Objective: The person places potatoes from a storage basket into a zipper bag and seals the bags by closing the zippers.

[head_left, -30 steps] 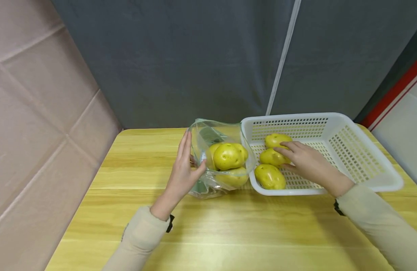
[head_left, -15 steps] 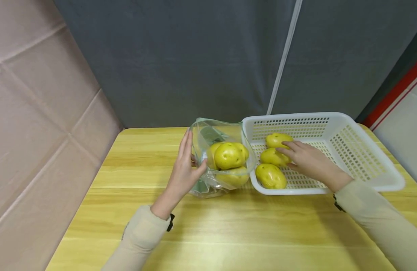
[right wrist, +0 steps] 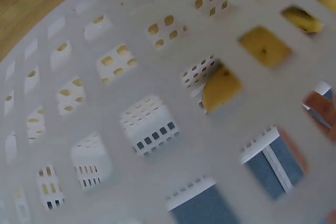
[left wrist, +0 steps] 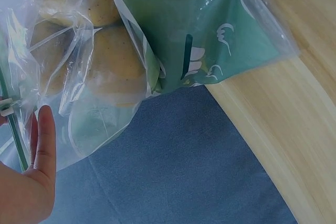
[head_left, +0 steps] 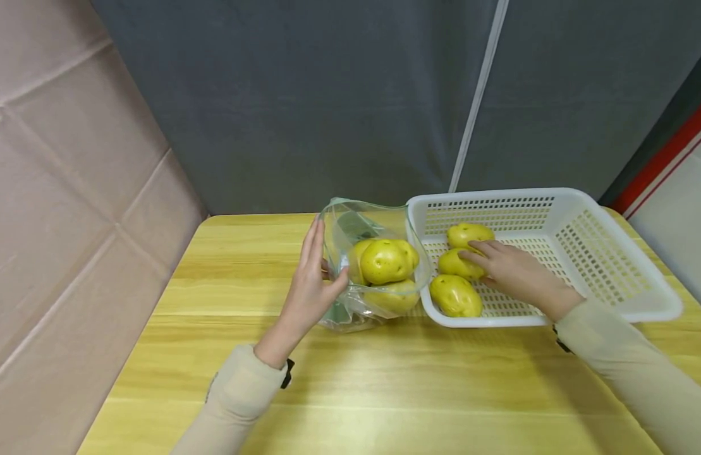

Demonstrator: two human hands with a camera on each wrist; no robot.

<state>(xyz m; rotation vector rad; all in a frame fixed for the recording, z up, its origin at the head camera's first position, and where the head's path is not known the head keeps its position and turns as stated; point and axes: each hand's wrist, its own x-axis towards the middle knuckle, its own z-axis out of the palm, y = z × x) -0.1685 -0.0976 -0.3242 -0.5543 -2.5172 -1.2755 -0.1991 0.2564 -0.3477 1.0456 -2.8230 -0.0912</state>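
In the head view my left hand (head_left: 310, 287) holds the rim of a clear zip bag (head_left: 378, 218) with a green panel. Its thumb lies at the near side of the mouth, and its long fingers run up the left edge. The left wrist view shows the zip slider (left wrist: 7, 107) beside this hand. Several yellow potatoes (head_left: 386, 261) fill the bag. Over the white basket (head_left: 614, 265), my right hand (head_left: 515, 272) has its loosely bent fingers over the right end of the middle potato (head_left: 455, 265). A far potato (head_left: 468, 234) and a near potato (head_left: 456, 296) lie on either side.
The slatted basket stands right up against the bag on a wooden table (head_left: 350, 392). Behind the table hangs a grey curtain (head_left: 304, 114); a pale padded wall (head_left: 71, 221) rises at the left. Basket slats fill most of the right wrist view.
My right hand has shifted slightly left, farther over the middle potato. The left hand and the bag keep their place, and the potatoes have not visibly moved.
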